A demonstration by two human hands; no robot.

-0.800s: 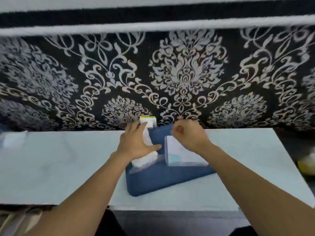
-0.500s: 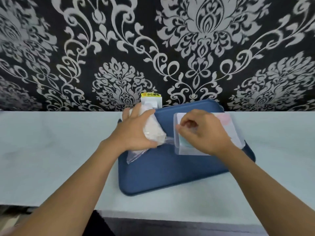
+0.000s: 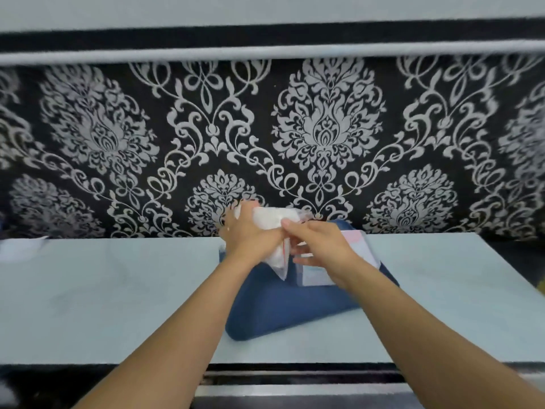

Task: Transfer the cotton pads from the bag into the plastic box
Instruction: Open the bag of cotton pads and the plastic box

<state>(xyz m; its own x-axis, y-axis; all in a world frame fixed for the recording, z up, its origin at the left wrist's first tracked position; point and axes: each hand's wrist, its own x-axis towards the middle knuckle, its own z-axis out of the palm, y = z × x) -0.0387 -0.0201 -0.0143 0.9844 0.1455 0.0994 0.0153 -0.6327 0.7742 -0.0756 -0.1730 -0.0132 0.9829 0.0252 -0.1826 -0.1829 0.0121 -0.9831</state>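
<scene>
The left hand (image 3: 250,234) has its grip curled round the clear plastic bag of white cotton pads (image 3: 272,231), lifted off the blue tray (image 3: 280,314). The right hand (image 3: 317,246) pinches the bag's lower end, likely to open it. The clear plastic box (image 3: 321,276) waits just beneath on the pale desk (image 3: 118,290).

Bag of cotton pads (image 3: 272,224): clear plastic, stuffed with white pads, raised off my tray and tilted, its limp end hanging. Plastic box (image 3: 317,274): clear, just beside and below the bag, on the blue tray (image 3: 280,308).
</scene>
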